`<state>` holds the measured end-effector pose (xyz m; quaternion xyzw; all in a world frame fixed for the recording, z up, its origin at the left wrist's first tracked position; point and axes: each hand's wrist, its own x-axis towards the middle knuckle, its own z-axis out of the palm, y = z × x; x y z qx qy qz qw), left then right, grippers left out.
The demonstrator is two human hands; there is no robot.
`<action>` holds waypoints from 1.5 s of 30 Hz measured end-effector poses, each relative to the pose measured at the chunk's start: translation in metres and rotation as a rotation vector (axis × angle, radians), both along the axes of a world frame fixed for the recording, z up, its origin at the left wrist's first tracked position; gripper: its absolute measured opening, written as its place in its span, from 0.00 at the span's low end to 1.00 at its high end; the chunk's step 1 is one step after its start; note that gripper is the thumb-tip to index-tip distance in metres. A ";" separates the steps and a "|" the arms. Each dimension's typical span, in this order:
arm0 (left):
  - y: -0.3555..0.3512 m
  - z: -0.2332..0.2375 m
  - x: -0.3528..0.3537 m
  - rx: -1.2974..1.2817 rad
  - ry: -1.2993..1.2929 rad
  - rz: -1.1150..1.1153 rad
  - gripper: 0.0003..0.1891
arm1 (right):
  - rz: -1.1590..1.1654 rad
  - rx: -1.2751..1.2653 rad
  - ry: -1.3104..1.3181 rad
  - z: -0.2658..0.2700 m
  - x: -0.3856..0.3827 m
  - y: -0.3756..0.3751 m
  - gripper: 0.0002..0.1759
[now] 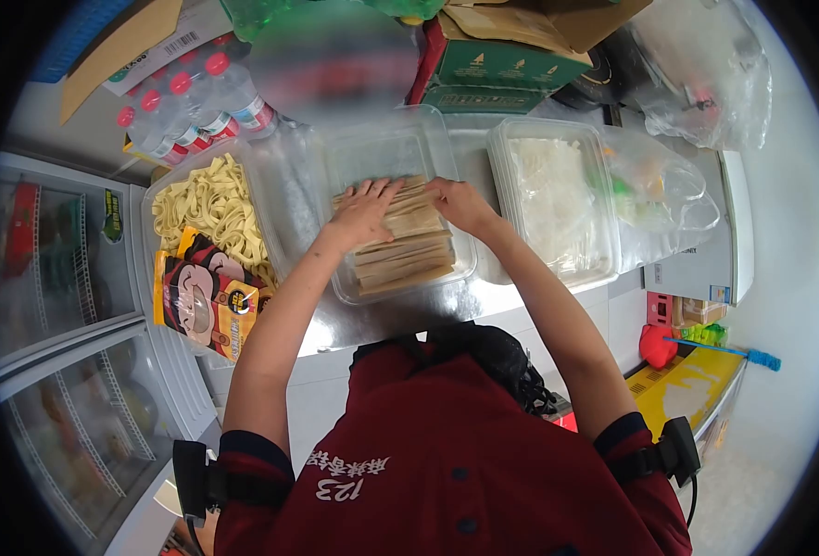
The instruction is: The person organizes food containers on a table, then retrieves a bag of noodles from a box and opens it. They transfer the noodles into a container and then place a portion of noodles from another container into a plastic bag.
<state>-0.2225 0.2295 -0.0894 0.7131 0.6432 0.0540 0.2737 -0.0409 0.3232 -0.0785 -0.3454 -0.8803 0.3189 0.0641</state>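
Observation:
A clear plastic tub stands on the metal counter in front of me. Rows of thin tan sheets that look like tofu skin lie stacked in it. My left hand rests on the sheets, its fingers spread and pointing away from me. At the far right end of the stack, my right hand has its fingers bent and closed on the edge of the sheets. How many sheets it grips is hidden.
Left of the tub is a container of wide noodles with printed food packets on it. To the right stand stacked clear tubs and a plastic bag. Bottles and a green box line the back.

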 end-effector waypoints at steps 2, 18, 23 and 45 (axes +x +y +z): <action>0.003 0.000 -0.002 -0.023 -0.009 -0.003 0.45 | -0.002 -0.048 -0.085 -0.005 0.004 -0.002 0.17; 0.003 -0.010 -0.011 0.107 -0.135 0.043 0.34 | -0.305 -0.081 -0.062 0.037 0.029 -0.034 0.24; 0.002 0.002 -0.012 0.046 -0.235 0.034 0.28 | -0.879 -0.193 0.801 0.125 0.149 0.024 0.11; -0.022 0.000 -0.025 0.173 -0.306 0.240 0.19 | -0.663 0.221 0.918 0.112 0.106 -0.015 0.11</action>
